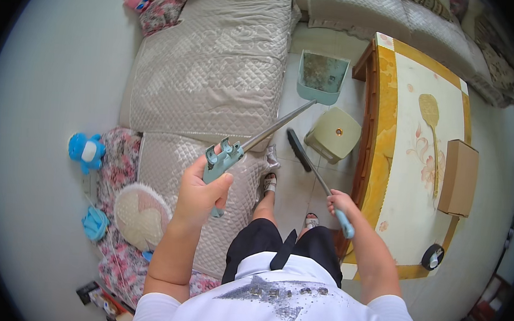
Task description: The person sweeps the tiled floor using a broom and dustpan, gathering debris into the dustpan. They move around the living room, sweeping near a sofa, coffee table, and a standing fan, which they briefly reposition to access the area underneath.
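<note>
My left hand (204, 186) grips the pale blue handle of a long-handled dustpan (320, 95), whose metal pole runs up to the pan between the sofa and the table. Dirt or stains show inside the pan. In my right hand (342, 203) is the shaft of a broom (322, 181), held just above its blue grip. The broom's dark, narrow bristle head points up and left, beside a pale green plastic stool (337, 132). Whether the bristles touch the floor I cannot tell.
A quilted sofa (209, 76) runs along the left. At right stands a long table (399, 170) bearing a fly swatter (430, 112), a cardboard box (459, 177) and a round black holder (432, 257). Pale floor tiles (293, 181) lie between them, around my feet.
</note>
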Available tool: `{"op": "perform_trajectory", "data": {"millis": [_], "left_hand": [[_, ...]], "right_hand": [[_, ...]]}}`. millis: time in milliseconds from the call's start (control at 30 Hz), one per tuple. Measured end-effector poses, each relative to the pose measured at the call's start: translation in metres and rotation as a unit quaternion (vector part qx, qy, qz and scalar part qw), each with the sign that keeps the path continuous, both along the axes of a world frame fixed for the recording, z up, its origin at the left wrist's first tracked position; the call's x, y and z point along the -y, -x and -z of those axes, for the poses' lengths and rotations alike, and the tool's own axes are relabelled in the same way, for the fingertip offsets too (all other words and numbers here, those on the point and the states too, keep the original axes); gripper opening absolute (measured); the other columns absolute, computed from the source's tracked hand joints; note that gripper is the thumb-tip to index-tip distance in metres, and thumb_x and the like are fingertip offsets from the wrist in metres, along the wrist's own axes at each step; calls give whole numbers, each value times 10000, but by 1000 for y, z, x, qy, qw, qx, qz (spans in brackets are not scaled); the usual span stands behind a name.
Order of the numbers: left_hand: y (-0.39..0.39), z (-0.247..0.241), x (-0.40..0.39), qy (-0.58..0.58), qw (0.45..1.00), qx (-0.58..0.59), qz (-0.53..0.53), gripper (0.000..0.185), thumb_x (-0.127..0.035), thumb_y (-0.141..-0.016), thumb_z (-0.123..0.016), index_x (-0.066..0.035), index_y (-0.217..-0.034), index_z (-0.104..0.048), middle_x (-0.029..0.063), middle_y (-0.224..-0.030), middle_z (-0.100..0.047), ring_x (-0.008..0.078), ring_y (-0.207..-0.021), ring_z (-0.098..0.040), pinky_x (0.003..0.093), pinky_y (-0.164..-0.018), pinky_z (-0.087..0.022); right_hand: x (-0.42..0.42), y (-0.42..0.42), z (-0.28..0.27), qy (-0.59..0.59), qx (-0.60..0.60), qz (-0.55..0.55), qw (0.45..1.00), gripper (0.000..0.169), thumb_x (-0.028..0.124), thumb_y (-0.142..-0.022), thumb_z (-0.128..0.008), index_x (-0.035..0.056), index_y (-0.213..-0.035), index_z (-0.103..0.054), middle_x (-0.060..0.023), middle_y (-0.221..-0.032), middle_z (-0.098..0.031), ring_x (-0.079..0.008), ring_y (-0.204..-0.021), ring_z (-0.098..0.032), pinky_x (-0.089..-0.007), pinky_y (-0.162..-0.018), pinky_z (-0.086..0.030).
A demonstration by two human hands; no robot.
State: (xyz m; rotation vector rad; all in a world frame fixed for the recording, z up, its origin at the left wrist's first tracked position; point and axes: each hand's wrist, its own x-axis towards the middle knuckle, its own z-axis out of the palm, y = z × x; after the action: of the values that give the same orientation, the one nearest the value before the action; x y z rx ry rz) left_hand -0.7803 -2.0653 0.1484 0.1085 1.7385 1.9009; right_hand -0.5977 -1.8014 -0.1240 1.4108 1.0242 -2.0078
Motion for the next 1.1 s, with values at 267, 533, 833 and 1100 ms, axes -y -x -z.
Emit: {"op": "perform_trajectory", "data": {"millis": [267, 533, 833, 1100], "left_hand": [[117, 26, -28, 26, 994, -4, 106, 463, -16, -763, -564, 3, -1203, -422, -11, -572, -477, 42, -398, -398, 188, -370, -330], [162, 52, -65, 68, 986, -27, 149, 392, -50, -785, -535, 19, -1158, -434, -10, -498, -429, 59, -373, -364, 207, -352, -292], [180, 63, -79, 80, 983, -8, 164, 386, -19, -774, -539, 5, -1149, -451, -24, -545, -446, 46, -379, -378, 196, -353, -315], [189, 66, -76, 100, 981, -22, 164, 306, -46, -778, -541, 2, -1073, -473, -14, -518, -438, 56, -373, -375, 195, -349, -309]], "right_hand": [[81, -11, -54, 74, 25, 153, 985, 641, 46, -802, -450, 216, -1355, -173, -14, -580, -417, -84, -412, -368, -206, -346, -318], [179, -82, -76, 120, 114, 513, 843, 579, 79, -828, -453, 279, -1306, -195, 3, -551, -365, -81, -395, -357, -204, -323, -321], [170, -22, 61, -6, 37, 664, 746, 89, 97, -818, -430, 109, -752, -372, -20, -461, -342, -134, -341, -331, -257, -289, -274], [186, -41, -12, 95, 23, 633, 768, 411, 72, -827, -444, 271, -1162, -314, 2, -558, -384, -83, -397, -347, -201, -315, -292]]}}
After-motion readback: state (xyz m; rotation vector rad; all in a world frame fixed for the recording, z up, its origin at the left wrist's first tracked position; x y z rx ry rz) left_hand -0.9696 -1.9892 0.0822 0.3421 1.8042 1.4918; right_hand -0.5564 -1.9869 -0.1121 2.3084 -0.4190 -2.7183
